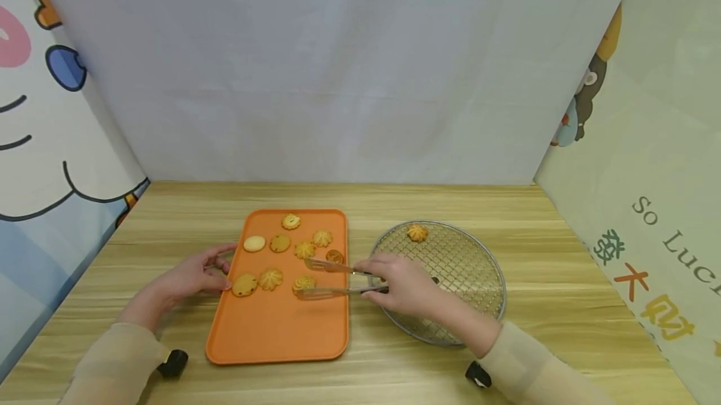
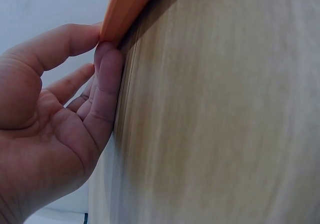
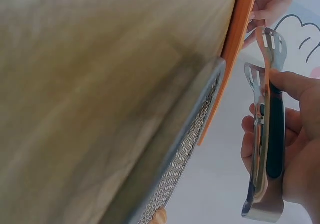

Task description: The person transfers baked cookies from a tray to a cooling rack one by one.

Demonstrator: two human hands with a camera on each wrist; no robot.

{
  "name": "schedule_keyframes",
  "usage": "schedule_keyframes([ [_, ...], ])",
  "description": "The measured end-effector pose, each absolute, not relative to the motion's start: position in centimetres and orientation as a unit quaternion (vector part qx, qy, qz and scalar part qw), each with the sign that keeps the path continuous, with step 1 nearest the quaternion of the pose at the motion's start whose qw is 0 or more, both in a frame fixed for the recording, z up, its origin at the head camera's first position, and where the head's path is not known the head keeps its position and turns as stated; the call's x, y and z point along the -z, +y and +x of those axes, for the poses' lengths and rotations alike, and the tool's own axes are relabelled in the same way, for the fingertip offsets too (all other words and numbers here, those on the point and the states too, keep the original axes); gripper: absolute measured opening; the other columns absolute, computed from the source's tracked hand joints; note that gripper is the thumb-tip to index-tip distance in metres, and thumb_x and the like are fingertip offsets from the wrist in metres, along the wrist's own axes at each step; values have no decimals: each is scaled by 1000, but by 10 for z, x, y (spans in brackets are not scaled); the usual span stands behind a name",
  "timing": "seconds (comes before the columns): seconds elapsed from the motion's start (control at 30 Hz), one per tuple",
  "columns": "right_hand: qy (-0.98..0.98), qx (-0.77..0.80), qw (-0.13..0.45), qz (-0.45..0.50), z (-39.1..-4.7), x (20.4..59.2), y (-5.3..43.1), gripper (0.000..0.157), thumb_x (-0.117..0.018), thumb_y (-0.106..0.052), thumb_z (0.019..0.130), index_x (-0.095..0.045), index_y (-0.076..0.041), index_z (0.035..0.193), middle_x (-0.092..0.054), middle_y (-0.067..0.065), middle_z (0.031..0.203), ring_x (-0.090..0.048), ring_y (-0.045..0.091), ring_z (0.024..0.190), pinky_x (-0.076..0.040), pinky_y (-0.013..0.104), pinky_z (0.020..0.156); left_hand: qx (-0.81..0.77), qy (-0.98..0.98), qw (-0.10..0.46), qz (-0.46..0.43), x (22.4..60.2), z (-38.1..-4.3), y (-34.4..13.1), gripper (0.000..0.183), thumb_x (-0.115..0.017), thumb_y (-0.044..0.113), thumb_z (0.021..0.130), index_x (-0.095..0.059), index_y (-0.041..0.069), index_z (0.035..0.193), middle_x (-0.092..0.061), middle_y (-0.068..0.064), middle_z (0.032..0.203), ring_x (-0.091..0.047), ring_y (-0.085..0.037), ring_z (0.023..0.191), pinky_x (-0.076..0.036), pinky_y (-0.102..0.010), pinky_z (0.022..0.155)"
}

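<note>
The table (image 1: 541, 267) carries the whole job, with the orange tray (image 1: 281, 330) on its left half and the round wire rack (image 1: 470, 267) just beside it to the right, both in place for the work. The left hand (image 1: 197, 272) pinches the tray's left edge between thumb and finger, apparently steadying it. The right hand (image 1: 402, 283), reaching across the rack, grips the metal tongs (image 3: 274, 134), whose arms are spread and whose slotted tips hold nothing, so no cookie is in transit. Nine cookies (image 1: 271, 279) lie on the tray, mostly in its upper and middle parts, its lower end being bare, and one fluted cookie (image 1: 417, 232) sits near the rack's far rim; the hand hides some mesh. If they are passing from tray to rack, I judge the work barely begun, with one across and nine left. Nearest the tongs are the swirled cookie (image 1: 304, 281), partly behind the near arm, and a small dark cookie (image 1: 335, 255) by the far arm; whether either is touched, I cannot tell.
</note>
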State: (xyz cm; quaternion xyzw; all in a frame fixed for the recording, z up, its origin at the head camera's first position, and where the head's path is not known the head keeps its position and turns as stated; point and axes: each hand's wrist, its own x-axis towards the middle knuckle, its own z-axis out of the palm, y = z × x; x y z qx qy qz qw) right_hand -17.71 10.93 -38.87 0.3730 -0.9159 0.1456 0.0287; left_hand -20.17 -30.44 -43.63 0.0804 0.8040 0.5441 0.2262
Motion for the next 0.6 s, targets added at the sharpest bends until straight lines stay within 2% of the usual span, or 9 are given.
schedule_keyframes([
  [0.07,-917,-139,24,374,-177,390,108,47,-71,-35,83,-61,-21,126,-62,-1,122,-60,18,107,-53,36,79,-544,804,227,81,436,-202,-304,87,-71,6,81,-16,-2,149,-44,-19,106,-58,-18,78,-50,-30,71],
  [0.17,-917,-129,20,377,-177,390,106,47,-71,-35,83,-61,-19,126,-63,0,121,-61,19,108,-52,37,84,-544,804,226,80,436,-201,-304,87,-71,6,81,-16,-2,149,-44,-19,106,-57,-18,78,-50,-30,71],
  [0.6,-925,-99,15,365,-181,392,97,44,-71,-37,82,-63,-22,123,-64,-1,120,-64,17,101,-52,28,67,-546,802,225,83,437,-201,-304,87,-70,6,82,-16,-1,149,-44,-19,107,-59,-19,81,-51,-31,72],
])
